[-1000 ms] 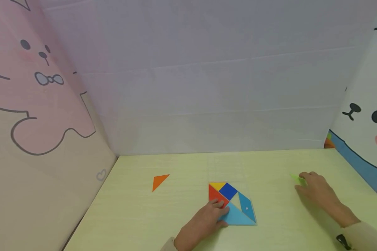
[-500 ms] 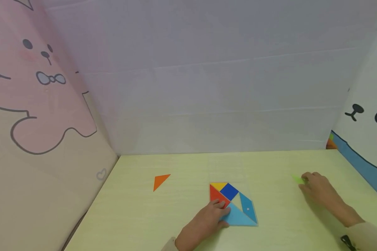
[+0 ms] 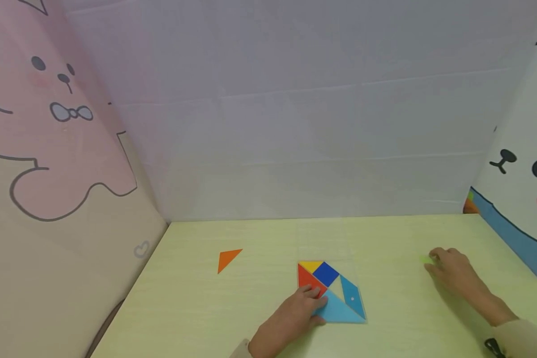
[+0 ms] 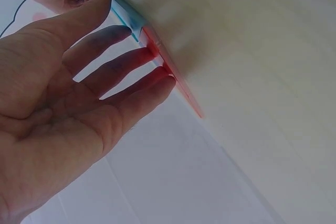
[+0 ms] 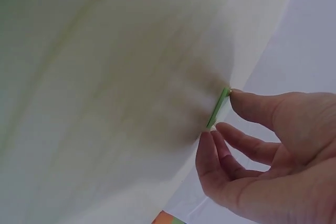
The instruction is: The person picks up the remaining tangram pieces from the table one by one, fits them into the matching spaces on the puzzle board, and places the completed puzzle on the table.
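My left hand (image 3: 286, 320) rests its loosely spread fingertips on a flat tangram in the head view. They touch the red triangle (image 3: 310, 278) and the light blue triangle (image 3: 337, 309). Beside these lie a yellow triangle (image 3: 311, 266), a dark blue square (image 3: 326, 274) and a blue parallelogram (image 3: 351, 293) with a pale dot. A pale triangular gap shows among them. Farther right, my right hand (image 3: 454, 271) pinches a green tangram piece (image 5: 218, 107) between thumb and fingers, just at the tabletop. The hand hides most of that piece in the head view.
An orange triangle (image 3: 227, 260) lies alone on the pale yellow table (image 3: 183, 308), left of the tangram. A whitish sheet (image 3: 295, 124) rises behind the table. Printed cartoon panels stand on both sides.
The green piece has turned in my right fingers, so less of it shows past the fingertips. My left hand and the other pieces stay where they were.
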